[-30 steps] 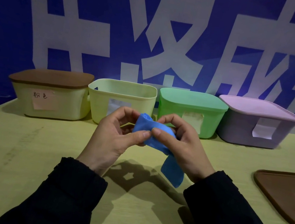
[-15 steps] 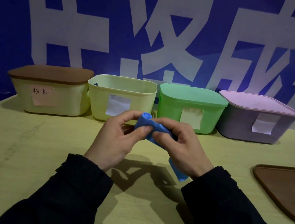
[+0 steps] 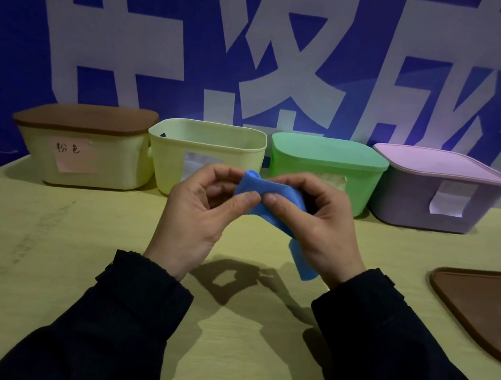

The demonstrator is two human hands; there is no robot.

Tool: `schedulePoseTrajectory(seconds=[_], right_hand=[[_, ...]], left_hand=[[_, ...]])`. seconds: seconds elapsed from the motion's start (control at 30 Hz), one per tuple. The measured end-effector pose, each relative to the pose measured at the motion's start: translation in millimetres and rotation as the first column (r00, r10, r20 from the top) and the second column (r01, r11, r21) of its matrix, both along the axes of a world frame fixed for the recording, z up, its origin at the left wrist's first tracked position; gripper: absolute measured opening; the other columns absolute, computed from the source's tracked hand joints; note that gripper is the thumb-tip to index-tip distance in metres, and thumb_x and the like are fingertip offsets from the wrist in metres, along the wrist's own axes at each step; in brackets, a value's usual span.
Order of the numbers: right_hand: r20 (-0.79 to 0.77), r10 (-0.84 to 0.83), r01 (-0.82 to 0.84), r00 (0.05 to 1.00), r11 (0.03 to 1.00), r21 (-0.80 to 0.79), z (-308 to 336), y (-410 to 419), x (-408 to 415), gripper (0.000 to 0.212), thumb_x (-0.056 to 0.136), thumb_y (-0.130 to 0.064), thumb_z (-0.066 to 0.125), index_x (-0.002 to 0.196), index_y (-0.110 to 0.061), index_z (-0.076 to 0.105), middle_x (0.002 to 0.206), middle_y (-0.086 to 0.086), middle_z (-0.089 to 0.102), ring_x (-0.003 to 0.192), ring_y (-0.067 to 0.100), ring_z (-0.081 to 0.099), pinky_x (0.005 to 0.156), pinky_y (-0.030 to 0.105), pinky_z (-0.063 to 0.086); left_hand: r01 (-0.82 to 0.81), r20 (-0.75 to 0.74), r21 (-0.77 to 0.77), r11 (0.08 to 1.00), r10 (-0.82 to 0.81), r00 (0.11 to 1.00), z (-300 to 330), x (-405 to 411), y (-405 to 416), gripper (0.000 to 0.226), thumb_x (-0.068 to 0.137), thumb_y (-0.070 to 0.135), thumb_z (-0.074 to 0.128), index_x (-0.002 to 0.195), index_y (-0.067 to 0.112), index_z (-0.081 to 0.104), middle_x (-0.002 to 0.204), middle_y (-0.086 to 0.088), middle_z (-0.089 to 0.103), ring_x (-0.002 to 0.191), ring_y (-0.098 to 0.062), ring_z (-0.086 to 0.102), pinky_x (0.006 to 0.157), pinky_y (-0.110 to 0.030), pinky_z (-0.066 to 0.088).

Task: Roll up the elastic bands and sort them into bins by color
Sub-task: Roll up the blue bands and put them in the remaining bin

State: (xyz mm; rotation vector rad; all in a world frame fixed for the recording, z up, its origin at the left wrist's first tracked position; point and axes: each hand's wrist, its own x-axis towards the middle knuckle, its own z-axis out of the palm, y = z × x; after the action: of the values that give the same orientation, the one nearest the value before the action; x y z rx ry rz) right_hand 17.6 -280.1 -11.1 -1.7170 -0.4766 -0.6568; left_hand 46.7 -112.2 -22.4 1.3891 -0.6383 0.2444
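Blue elastic band [image 3: 276, 201] partly rolled, held above desk [image 3: 40, 257] in front of the bins. Left hand [image 3: 197, 214] grip pinched on band, thumb on top, rolled end poking up between both hands. Right hand [image 3: 315, 221] grip also pinched on band, thumb pressing beside left thumb; loose tail hanging below right palm. Dark sleeves on both arms. Four bins along back of desk: cream bin with brown lid [image 3: 87, 147] and pink note at left, open yellow bin [image 3: 206, 151] next, green lidded bin [image 3: 326, 165], purple lidded bin [image 3: 436, 190] at right. Loose brown lid [image 3: 487, 307] flat on desk, far right. Blue banner with white characters behind.
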Motion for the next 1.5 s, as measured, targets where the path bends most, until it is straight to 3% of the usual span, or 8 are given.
schedulePoseTrajectory(seconds=[0.2,0.37,0.5,0.63,1.0,1.17,1.3,1.5], right_hand=[[-0.033,0.032,-0.031,0.999,0.999,0.024,-4,3,1,0.012,0.089,-0.007,0.074,0.092,-0.019,0.075,0.081,-0.008,0.071,0.075,0.002,0.061,0.069,0.015,0.047],[-0.051,-0.011,0.012,0.999,0.999,0.032,-8,6,5,0.010,0.084,-0.012,0.080,0.086,-0.015,0.071,0.075,-0.015,0.068,0.069,-0.001,0.058,0.065,0.014,0.045],[-0.083,0.037,-0.038,0.996,0.999,-0.010,-6,5,2,0.013,0.084,-0.017,0.080,0.085,-0.012,0.068,0.075,-0.003,0.068,0.068,0.003,0.059,0.062,0.018,0.048],[-0.130,0.125,-0.117,0.984,0.991,0.069,-4,-2,4,0.017,0.082,-0.016,0.080,0.075,-0.015,0.065,0.065,-0.010,0.061,0.059,0.004,0.052,0.057,0.015,0.041],[-0.067,0.003,-0.006,0.998,0.999,-0.046,-8,-3,8,0.021,0.087,-0.021,0.079,0.074,-0.013,0.065,0.064,-0.009,0.056,0.058,0.006,0.047,0.055,0.020,0.038],[-0.017,-0.060,0.057,0.998,0.990,-0.130,-8,-4,8,0.026,0.087,-0.033,0.074,0.076,-0.013,0.063,0.064,-0.004,0.053,0.061,0.005,0.045,0.055,0.022,0.037],[-0.054,0.029,-0.035,0.998,0.994,-0.100,-6,-9,7,0.019,0.089,-0.024,0.074,0.078,-0.012,0.064,0.068,-0.010,0.056,0.064,0.003,0.049,0.059,0.019,0.039],[0.027,-0.052,0.054,0.998,0.995,-0.084,-10,-5,7,0.012,0.084,-0.019,0.081,0.086,-0.016,0.069,0.076,-0.005,0.067,0.069,0.002,0.058,0.063,0.018,0.046]], left_hand=[[-0.020,0.036,0.051,0.998,0.018,0.999,-5,2,0,0.028,0.088,0.027,0.065,0.115,0.021,0.072,0.113,-0.002,0.073,0.105,-0.008,0.067,0.089,-0.020,0.052],[0.036,0.017,0.124,0.992,-0.038,0.999,-11,2,-3,0.024,0.103,0.028,0.054,0.115,0.019,0.072,0.109,-0.004,0.076,0.106,-0.013,0.068,0.097,-0.037,0.055],[0.125,-0.106,0.017,0.992,-0.122,0.987,-11,2,-2,0.024,0.094,0.035,0.069,0.108,0.018,0.078,0.108,-0.006,0.076,0.104,-0.019,0.069,0.094,-0.036,0.054],[0.154,-0.181,-0.144,0.978,-0.179,0.967,-9,6,-3,0.023,0.085,0.030,0.075,0.105,0.020,0.078,0.111,-0.007,0.075,0.100,-0.020,0.068,0.093,-0.038,0.052],[0.116,-0.175,-0.151,0.982,-0.142,0.974,-5,2,-5,0.030,0.087,0.028,0.062,0.113,0.015,0.070,0.089,0.003,0.072,0.071,-0.010,0.063,0.054,-0.022,0.053],[0.191,-0.138,-0.090,0.977,-0.202,0.970,-5,3,1,0.032,0.087,0.023,0.078,0.117,0.018,0.068,0.102,-0.004,0.073,0.083,-0.016,0.068,0.066,-0.026,0.056],[0.178,-0.126,-0.097,0.979,-0.190,0.974,-7,6,1,0.035,0.087,0.017,0.071,0.122,0.017,0.063,0.107,-0.007,0.075,0.100,-0.019,0.070,0.085,-0.029,0.055],[0.160,-0.129,-0.047,0.986,-0.165,0.978,-11,6,-2,0.030,0.092,0.023,0.060,0.119,0.010,0.067,0.111,-0.008,0.075,0.100,-0.020,0.069,0.091,-0.038,0.054]])
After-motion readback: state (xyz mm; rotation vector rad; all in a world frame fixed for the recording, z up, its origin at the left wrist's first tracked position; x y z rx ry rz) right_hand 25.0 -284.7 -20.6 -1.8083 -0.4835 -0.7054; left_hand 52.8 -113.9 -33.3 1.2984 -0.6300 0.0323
